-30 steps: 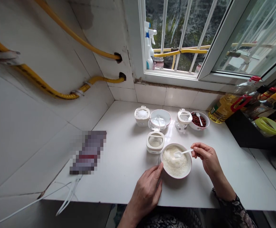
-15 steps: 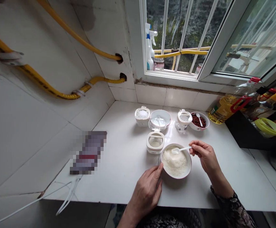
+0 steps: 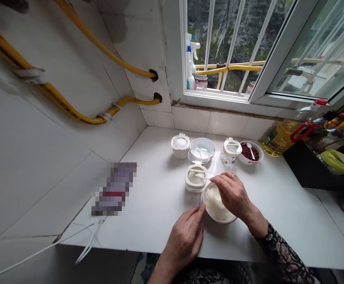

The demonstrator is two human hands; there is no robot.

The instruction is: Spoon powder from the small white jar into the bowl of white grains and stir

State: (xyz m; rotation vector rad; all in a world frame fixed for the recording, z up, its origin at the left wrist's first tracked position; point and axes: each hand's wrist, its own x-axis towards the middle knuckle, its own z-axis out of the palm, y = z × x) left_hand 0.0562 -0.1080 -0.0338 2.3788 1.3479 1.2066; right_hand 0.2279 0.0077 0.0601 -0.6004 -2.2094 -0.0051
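In the head view, the right hand (image 3: 233, 194) seems to pinch a small white spoon (image 3: 201, 176), with its fingers close together. The spoon lies at nine o'clock from them, above an open white container (image 3: 193, 188). The left hand (image 3: 183, 245) keeps its fingers pressed together, touching a white bowl (image 3: 220, 219) at nine o'clock on the rim.

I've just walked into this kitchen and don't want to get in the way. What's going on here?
A person is working at a white counter. Their right hand holds a small white spoon over an open white container. Their left hand rests against a white bowl of something white and granular. A bowl of dark red beans sits farther back.
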